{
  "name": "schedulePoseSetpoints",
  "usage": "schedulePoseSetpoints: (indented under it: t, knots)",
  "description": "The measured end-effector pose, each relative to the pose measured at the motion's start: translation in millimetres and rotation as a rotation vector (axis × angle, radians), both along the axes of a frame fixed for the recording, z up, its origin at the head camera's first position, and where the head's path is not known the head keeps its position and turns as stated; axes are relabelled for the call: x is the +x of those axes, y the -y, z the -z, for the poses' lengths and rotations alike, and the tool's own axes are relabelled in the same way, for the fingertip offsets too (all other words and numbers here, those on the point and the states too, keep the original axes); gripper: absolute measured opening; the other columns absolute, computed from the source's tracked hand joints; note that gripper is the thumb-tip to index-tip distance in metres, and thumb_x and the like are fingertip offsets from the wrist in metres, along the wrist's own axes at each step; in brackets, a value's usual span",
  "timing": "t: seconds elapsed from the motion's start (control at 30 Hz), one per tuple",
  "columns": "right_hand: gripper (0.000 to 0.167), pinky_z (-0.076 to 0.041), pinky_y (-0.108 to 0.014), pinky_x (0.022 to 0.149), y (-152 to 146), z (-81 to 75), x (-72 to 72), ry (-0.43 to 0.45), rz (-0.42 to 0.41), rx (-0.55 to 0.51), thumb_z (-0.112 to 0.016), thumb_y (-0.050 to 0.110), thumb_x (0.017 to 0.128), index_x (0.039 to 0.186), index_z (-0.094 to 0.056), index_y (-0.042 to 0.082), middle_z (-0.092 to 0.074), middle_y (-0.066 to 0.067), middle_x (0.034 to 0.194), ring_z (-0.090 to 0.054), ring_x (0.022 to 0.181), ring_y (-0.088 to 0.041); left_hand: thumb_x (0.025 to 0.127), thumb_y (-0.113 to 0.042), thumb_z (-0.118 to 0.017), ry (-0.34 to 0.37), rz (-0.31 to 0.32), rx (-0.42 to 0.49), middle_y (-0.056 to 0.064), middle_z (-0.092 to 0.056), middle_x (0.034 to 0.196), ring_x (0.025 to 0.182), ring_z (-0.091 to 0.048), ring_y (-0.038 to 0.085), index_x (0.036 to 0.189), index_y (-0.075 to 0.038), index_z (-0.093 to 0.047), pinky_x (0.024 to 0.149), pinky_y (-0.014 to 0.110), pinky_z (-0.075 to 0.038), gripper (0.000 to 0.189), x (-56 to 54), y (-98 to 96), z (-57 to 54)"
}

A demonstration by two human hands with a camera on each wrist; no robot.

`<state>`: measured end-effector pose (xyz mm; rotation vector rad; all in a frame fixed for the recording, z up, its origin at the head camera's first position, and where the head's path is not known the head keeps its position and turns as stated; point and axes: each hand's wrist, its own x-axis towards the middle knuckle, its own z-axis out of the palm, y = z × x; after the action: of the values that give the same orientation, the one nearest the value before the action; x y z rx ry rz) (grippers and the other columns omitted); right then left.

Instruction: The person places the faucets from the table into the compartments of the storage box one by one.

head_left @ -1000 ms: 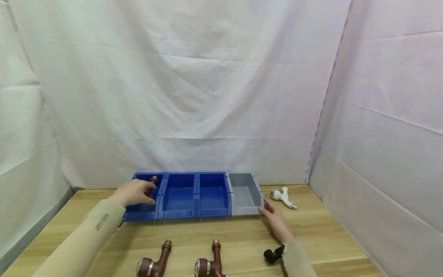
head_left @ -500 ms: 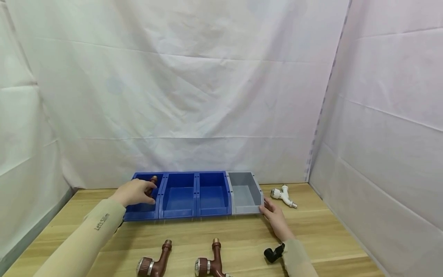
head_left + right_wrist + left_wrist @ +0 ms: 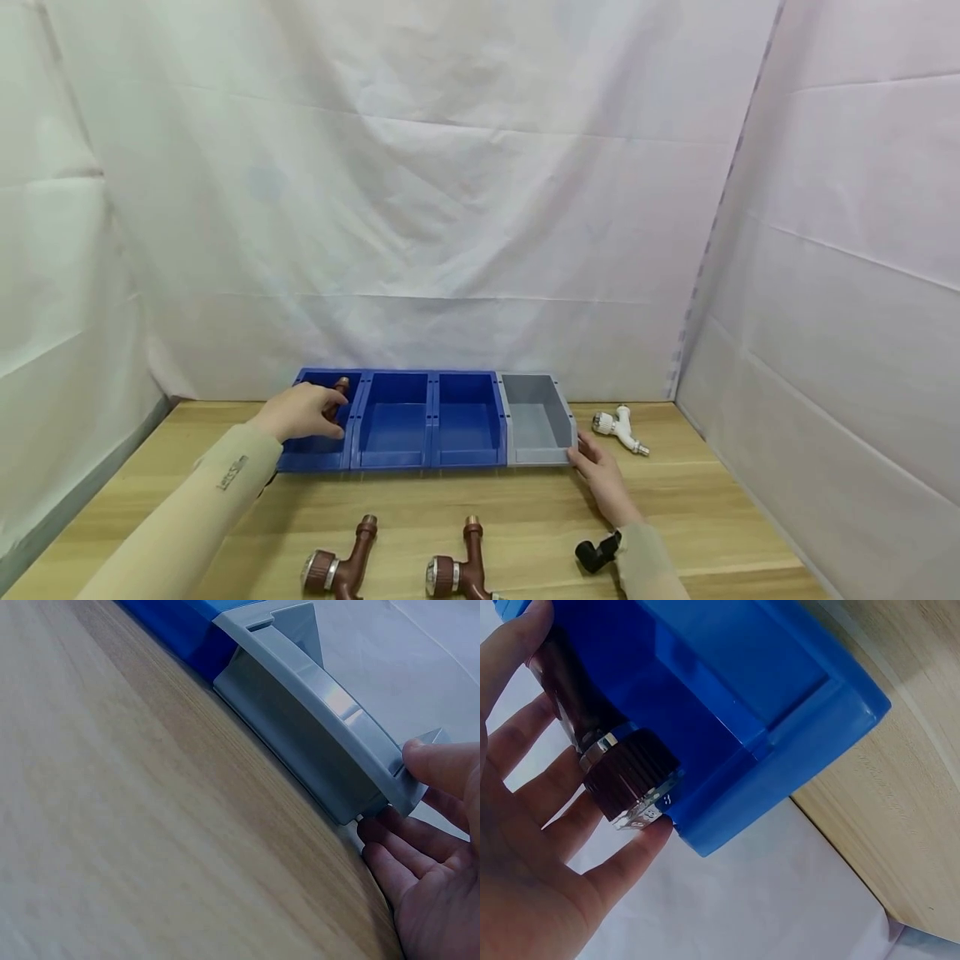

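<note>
A brown faucet with a ribbed knob and clear cap is in the leftmost blue bin. My left hand grips it, thumb near the pipe end and fingers behind it. In the head view, most of that faucet is hidden by the hand; its threaded end shows. At the row's other end my right hand holds the front corner of the grey bin. In the right wrist view its thumb lies on the rim, with the other fingers beside and below the corner.
Two more blue bins stand between these end bins. Two brown faucets lie on the wooden table in front. A white faucet lies right of the grey bin. White cloth hangs behind.
The head view has shifted slightly, so everything appears a little further right. Both hands keep their places on the faucet and the grey bin.
</note>
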<state>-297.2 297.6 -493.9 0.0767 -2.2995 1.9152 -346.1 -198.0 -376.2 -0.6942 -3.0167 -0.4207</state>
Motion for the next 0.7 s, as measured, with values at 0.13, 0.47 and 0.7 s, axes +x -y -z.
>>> schedulePoseSetpoints:
  t: [0.13, 0.47, 0.7]
  knots:
    - [0.055, -0.035, -0.041, 0.106, 0.1, -1.0, 0.7, 0.007, 0.003, -0.002, -0.053, 0.015, 0.101, 0.150, -0.031, 0.000, -0.038, -0.027, 0.147, -0.037, 0.134, -0.035, 0.075, -0.035, -0.083, -0.002, -0.003, -0.006, 0.010, -0.067, 0.106, 0.092, -0.062, 0.027, 0.123, -0.003, -0.066, 0.080, 0.051, -0.050, 0.060, -1.0, -0.1, -1.2]
    - [0.056, -0.037, -0.034, 0.103, -1.9, -2.3, 0.6, 0.009, 0.000, -0.006, -0.054, 0.015, 0.100, 0.150, -0.032, 0.001, -0.038, -0.026, 0.147, -0.039, 0.134, -0.034, 0.075, -0.034, -0.083, 0.001, 0.000, -0.007, 0.012, -0.067, 0.108, 0.098, -0.062, 0.033, 0.123, -0.003, -0.065, 0.081, 0.053, -0.050, 0.060, 2.6, -3.2, -2.0]
    - [0.055, -0.037, -0.038, 0.104, -1.7, -0.7, -1.0, 0.001, -0.004, -0.012, -0.055, 0.015, 0.100, 0.149, -0.034, 0.001, -0.039, -0.026, 0.146, -0.039, 0.133, -0.035, 0.074, -0.034, -0.084, 0.006, -0.005, -0.023, 0.011, -0.067, 0.106, 0.097, -0.063, 0.033, 0.123, -0.003, -0.065, 0.081, 0.054, -0.050, 0.061, 1.7, -2.6, 1.0]
